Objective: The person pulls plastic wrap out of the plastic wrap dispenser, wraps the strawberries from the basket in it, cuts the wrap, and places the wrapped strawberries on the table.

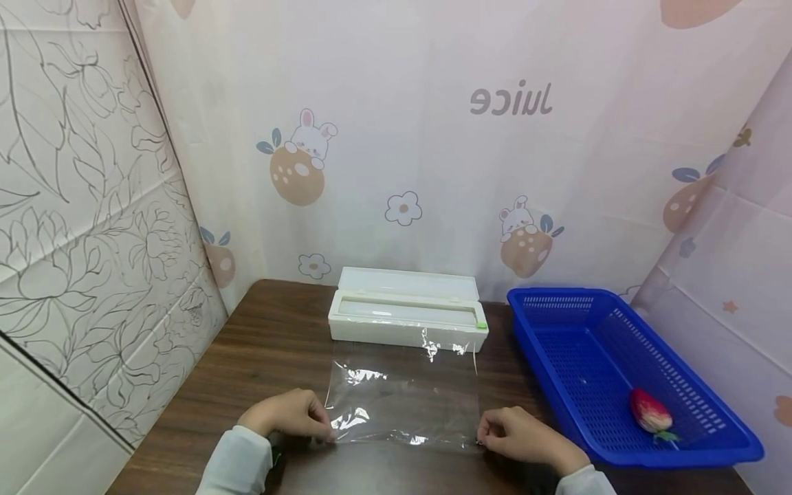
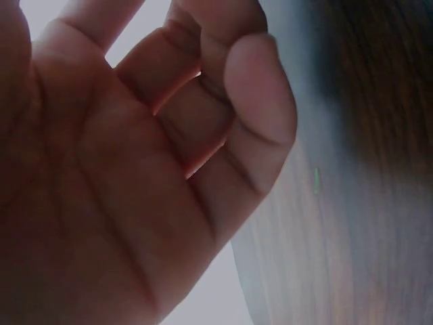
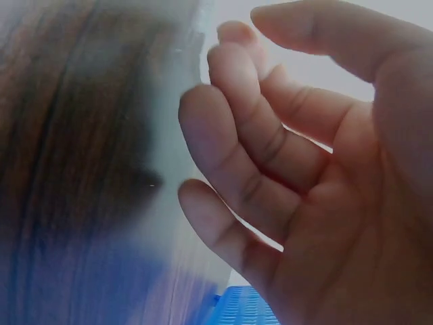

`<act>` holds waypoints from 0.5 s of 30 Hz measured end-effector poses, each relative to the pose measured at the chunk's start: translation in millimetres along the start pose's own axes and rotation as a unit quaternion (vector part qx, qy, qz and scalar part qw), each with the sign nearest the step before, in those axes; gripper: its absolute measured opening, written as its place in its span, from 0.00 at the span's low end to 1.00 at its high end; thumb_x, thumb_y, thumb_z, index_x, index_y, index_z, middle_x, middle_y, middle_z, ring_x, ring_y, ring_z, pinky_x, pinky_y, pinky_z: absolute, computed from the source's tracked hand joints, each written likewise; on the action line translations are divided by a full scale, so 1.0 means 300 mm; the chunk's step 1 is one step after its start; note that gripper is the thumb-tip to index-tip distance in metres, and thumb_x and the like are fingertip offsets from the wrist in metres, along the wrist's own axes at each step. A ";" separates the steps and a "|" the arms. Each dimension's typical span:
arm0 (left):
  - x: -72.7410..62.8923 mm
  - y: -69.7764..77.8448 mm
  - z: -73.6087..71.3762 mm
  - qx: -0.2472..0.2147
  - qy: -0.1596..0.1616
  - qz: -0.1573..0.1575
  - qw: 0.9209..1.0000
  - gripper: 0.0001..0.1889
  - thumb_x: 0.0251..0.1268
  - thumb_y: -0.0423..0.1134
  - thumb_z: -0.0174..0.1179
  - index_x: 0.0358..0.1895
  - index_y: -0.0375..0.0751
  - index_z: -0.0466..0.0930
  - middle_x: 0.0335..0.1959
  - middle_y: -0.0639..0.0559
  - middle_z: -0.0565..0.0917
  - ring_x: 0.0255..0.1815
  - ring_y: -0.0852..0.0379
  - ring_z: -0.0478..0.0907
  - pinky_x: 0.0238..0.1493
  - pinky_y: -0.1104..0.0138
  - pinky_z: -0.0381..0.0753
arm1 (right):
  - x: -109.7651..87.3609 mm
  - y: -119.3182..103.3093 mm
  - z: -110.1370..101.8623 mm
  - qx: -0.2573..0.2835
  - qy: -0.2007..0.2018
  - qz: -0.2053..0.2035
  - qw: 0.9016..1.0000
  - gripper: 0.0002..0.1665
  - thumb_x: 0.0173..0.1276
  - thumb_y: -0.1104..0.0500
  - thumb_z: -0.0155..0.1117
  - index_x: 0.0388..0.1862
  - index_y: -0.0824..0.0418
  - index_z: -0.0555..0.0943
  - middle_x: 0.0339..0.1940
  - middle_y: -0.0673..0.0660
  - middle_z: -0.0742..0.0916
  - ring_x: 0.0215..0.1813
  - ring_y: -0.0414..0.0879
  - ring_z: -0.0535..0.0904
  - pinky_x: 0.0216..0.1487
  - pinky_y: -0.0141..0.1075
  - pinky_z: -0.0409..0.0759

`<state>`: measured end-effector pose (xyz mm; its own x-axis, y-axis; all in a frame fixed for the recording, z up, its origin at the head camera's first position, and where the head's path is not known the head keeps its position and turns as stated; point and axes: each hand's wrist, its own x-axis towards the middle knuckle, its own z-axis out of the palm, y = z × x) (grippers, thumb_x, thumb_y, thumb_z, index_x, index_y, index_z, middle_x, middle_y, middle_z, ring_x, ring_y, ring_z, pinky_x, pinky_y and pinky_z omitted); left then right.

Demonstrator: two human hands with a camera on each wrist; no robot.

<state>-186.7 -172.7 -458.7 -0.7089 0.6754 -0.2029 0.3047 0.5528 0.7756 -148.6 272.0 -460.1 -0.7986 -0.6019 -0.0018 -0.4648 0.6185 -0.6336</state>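
A sheet of clear plastic wrap [image 1: 402,405] stretches from a white cling film dispenser [image 1: 405,333] toward the person, over the dark wooden table. At its near left corner the left hand [image 1: 297,414] pinches the film between thumb and fingers. The right hand [image 1: 522,436] pinches the near right corner. In the left wrist view the fingers of the left hand [image 2: 122,156] are curled; the film is hard to make out there. The right wrist view has the right hand [image 3: 298,149] with bent fingers, its pinch point largely out of sight. The dispenser's lid [image 1: 408,282] stands raised.
On the right stands a blue plastic basket [image 1: 547,385] with a red strawberry-like fruit [image 1: 651,412] inside. A small green slider [image 1: 480,325] sits at the dispenser's right end. Printed curtains [image 1: 402,137] hang behind the wooden table [image 1: 247,357].
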 end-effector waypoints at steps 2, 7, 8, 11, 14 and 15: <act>0.000 -0.001 0.000 0.004 0.003 -0.002 1.000 0.11 0.60 0.45 0.70 0.23 0.45 0.88 0.19 0.61 0.81 0.20 0.68 0.72 0.23 0.71 0.72 | 0.003 0.000 0.006 -0.008 0.007 0.007 1.000 0.08 0.67 0.58 0.68 0.28 0.50 0.81 0.21 0.35 0.77 0.23 0.28 0.69 0.23 0.28 0.71; 0.008 -0.012 0.007 0.015 0.009 -0.007 1.000 0.12 0.58 0.46 0.71 0.21 0.46 0.86 0.18 0.65 0.79 0.19 0.69 0.70 0.22 0.73 0.69 | 0.000 0.006 0.013 -0.008 -0.001 0.028 1.000 0.11 0.62 0.55 0.74 0.26 0.51 0.80 0.19 0.36 0.76 0.22 0.29 0.70 0.23 0.28 0.72; 0.009 -0.016 0.009 0.017 0.008 -0.004 1.000 0.11 0.58 0.45 0.72 0.21 0.46 0.86 0.18 0.66 0.79 0.20 0.70 0.69 0.21 0.74 0.68 | -0.001 0.008 0.014 -0.003 -0.005 0.033 0.999 0.11 0.60 0.56 0.76 0.26 0.52 0.79 0.19 0.36 0.77 0.22 0.29 0.70 0.23 0.28 0.72; 0.014 -0.027 0.013 0.022 0.007 0.003 1.000 0.08 0.54 0.42 0.74 0.22 0.48 0.86 0.18 0.68 0.79 0.20 0.71 0.69 0.22 0.75 0.68 | -0.003 0.011 0.016 0.009 -0.014 0.041 0.999 0.14 0.55 0.57 0.79 0.27 0.54 0.79 0.19 0.37 0.77 0.23 0.30 0.72 0.23 0.29 0.73; 0.017 -0.032 0.014 0.023 0.010 0.009 1.000 0.09 0.49 0.39 0.76 0.23 0.47 0.82 0.18 0.66 0.78 0.20 0.70 0.69 0.22 0.75 0.68 | -0.006 0.010 0.015 0.008 -0.014 0.038 0.999 0.15 0.53 0.58 0.80 0.28 0.54 0.78 0.19 0.37 0.77 0.23 0.29 0.72 0.23 0.28 0.73; 0.018 -0.033 0.013 0.022 0.013 0.008 1.000 0.11 0.48 0.39 0.77 0.24 0.47 0.81 0.18 0.66 0.77 0.20 0.70 0.69 0.22 0.74 0.68 | -0.007 0.009 0.014 0.005 -0.012 0.032 0.999 0.15 0.53 0.58 0.80 0.28 0.54 0.78 0.20 0.37 0.77 0.23 0.29 0.72 0.23 0.28 0.73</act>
<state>-191.0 -172.4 -469.9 -0.7206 0.6709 -0.1749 0.3432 0.5644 0.7508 -146.7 272.8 -465.0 -0.8176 -0.5726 -0.0610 -0.4089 0.6518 -0.6387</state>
